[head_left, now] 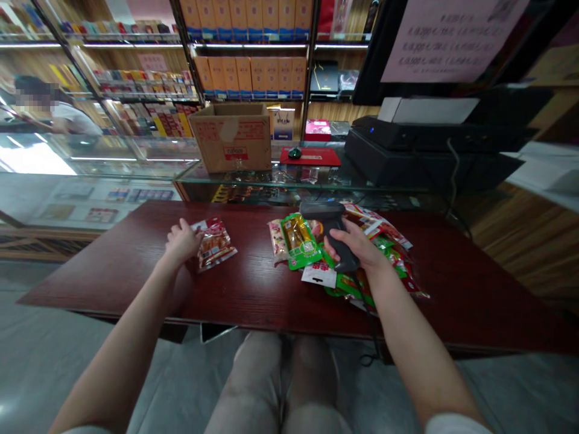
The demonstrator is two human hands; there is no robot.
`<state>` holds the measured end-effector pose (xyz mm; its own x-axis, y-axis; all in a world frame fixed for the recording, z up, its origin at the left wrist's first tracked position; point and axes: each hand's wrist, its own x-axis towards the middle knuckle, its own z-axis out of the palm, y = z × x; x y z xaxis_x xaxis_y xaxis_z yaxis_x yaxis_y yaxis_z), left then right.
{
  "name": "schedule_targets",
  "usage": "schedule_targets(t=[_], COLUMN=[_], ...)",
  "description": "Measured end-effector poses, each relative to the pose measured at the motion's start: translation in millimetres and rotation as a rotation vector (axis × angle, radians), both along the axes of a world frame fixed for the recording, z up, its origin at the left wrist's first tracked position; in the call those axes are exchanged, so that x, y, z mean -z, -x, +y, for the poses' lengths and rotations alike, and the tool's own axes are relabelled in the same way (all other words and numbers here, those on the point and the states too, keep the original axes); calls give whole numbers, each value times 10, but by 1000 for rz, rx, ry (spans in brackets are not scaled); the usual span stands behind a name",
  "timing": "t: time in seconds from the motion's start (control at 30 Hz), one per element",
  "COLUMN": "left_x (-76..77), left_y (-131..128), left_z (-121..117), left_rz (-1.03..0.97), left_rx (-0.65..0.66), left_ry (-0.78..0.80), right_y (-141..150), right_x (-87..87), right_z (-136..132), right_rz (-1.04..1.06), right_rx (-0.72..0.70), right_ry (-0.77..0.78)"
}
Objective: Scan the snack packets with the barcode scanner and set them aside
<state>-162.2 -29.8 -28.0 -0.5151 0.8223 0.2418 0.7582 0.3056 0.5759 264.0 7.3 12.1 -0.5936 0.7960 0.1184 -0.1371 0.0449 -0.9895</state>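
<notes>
My right hand (359, 244) is wrapped round the handle of a black barcode scanner (323, 211), its head pointing left and its cable hanging over the table's front edge. At the left, my left hand (182, 241) has its fingers closed on the left edge of a red and clear snack packet (216, 244), which is at the tabletop. Below and left of the scanner lies a green and yellow snack packet (300, 240), partly over a pinkish packet (277, 241). A pile of red and green snack packets (395, 259) spreads under and behind my right hand, which hides some of them.
The dark red wooden table (253, 289) abuts a glass counter (271, 179) bearing a cardboard box (233, 141), a mouse (294, 153) on a red mat (316, 158) and black machines (407, 147). A person (67, 114) is at the far left. My legs are under the front edge.
</notes>
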Motion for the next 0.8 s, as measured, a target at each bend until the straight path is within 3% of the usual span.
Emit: schedule_targets(t=[0.07, 0.17, 0.27, 0.47, 0.57, 0.67, 0.77, 0.8], left_x=[5, 73, 189, 287, 223, 107, 23, 15], left_y=[-80, -373, -577, -339, -353, -711, -1250, -1416], left_z=[-141, -275, -285, -148, -135, -49, 283, 453], left_rz=[237, 287, 358, 359, 325, 295, 52, -29], left_rx=[-20, 160, 251, 516, 517, 565, 863, 902], left_ry=[106, 228, 305, 230, 151, -39, -134, -160], right_y=[10, 24, 13, -55, -75, -84, -102, -111], right_x=[-13, -19, -19, -48, -60, -73, -108, -123], right_z=[-9, -21, -25, -35, -40, -42, -45, -46], right_rz=[-8, -29, -43, -24, -9, -14, 0, 9], right_rx=[2, -12, -17, -28, -3, 8, 14, 15], right_ry=[6, 15, 12, 14, 19, 29, 43, 50])
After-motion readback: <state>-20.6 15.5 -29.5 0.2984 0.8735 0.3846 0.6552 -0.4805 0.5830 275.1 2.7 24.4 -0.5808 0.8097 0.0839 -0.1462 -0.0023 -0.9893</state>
